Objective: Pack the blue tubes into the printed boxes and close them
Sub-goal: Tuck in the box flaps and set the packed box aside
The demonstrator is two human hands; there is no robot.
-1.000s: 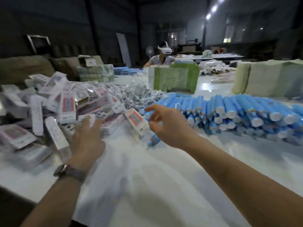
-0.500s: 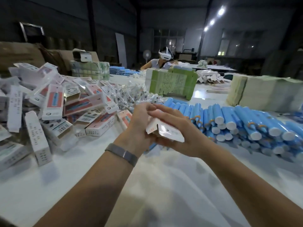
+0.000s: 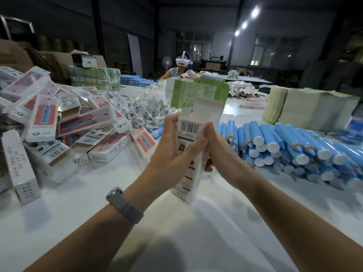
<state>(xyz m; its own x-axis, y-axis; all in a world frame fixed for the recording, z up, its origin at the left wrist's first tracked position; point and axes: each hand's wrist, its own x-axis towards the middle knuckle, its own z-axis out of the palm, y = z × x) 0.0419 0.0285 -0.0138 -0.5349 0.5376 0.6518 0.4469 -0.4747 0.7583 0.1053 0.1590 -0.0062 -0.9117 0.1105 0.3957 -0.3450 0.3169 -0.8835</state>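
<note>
Printed box [image 3: 191,146], barcode [image 3: 191,127], text seemingly illegible

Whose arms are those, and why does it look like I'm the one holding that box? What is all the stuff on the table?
The camera sits on a person's head and looks down, so you see their arms as if they were yours. There is no machine here, just two bare hands. The left hand, with a watch on its wrist, and the right hand together hold one printed box upright, its top flap open. No tube can be seen going in yet. On the white table, a heap of printed boxes lies to the left and a pile of blue tubes with white caps to the right. Far behind, another person sits working at the table.
</note>
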